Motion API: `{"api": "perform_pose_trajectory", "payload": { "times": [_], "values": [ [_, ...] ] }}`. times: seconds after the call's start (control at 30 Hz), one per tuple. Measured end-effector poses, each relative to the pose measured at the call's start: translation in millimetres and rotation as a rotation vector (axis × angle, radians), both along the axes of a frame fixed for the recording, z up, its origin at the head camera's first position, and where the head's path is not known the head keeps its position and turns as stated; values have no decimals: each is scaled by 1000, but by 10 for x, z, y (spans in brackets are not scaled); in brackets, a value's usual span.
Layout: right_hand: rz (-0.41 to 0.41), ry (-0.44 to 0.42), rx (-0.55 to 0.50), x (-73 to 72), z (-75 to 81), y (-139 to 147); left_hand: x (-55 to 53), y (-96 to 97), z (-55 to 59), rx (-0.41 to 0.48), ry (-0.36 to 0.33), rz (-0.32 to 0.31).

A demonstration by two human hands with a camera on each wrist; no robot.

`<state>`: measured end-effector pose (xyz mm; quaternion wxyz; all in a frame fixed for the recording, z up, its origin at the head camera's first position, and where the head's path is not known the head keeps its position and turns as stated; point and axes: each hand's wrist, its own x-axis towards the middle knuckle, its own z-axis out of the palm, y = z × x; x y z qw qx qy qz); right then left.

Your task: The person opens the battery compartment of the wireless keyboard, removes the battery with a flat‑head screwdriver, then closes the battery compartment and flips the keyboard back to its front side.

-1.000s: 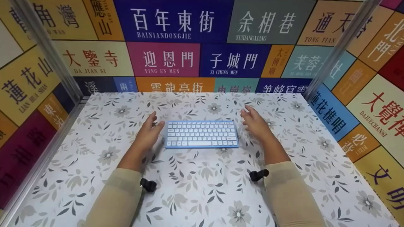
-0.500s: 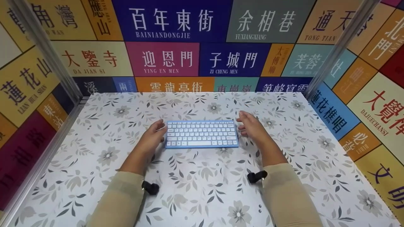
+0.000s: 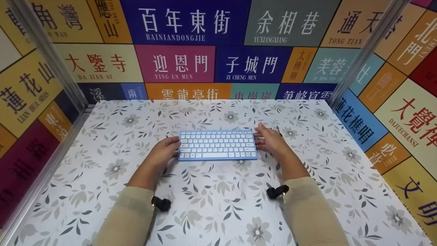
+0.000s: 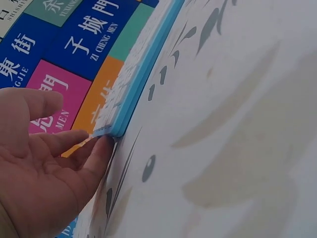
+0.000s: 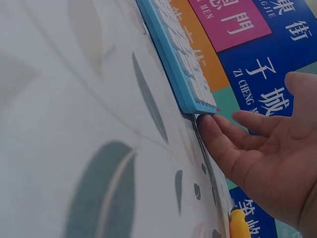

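A compact blue keyboard (image 3: 218, 145) with white keys lies on the flowered tabletop. At its left end is my left hand (image 3: 165, 149); in the left wrist view the fingertips (image 4: 101, 144) meet the keyboard's corner low down, while the thumb (image 4: 44, 103) stands raised away from it. My right hand (image 3: 271, 140) is at the opposite end. Seen from the right wrist, its fingertips (image 5: 209, 125) reach the lower edge of the keyboard's end, and the thumb (image 5: 302, 99) is held clear above. Neither thumb presses on the keys.
Flower-patterned cloth covers the table (image 3: 211, 198). Behind it stands a wall of coloured panels (image 3: 181, 65) with Chinese characters. Partly hidden behind the right hand is a small yellow object (image 5: 239, 225). Black wrist devices (image 3: 277, 192) sit at both sleeves.
Both hands have moved inward, the right one also nearer the body, so their fingers now meet the keyboard's two ends. The keyboard lies where it was.
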<state>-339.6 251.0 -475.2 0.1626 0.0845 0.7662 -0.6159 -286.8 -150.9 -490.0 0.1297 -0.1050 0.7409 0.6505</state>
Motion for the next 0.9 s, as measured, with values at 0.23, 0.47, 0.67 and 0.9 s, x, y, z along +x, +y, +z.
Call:
{"api": "perform_pose_trajectory", "payload": {
  "times": [0.23, 0.47, 0.67, 0.9],
  "values": [
    [-31, -33, -92, -13, -25, 23, 6, 4, 3, 6, -34, 5],
    [-46, -40, -148, 3, -21, 41, 5, -13, 6, -3, -82, -9],
    [-73, -49, -199, 15, -3, 58, -4, -29, 18, 19, -124, -8],
    [-75, -40, -212, 30, 4, 68, 19, -24, 43, 24, -126, -29]
  ]
}}
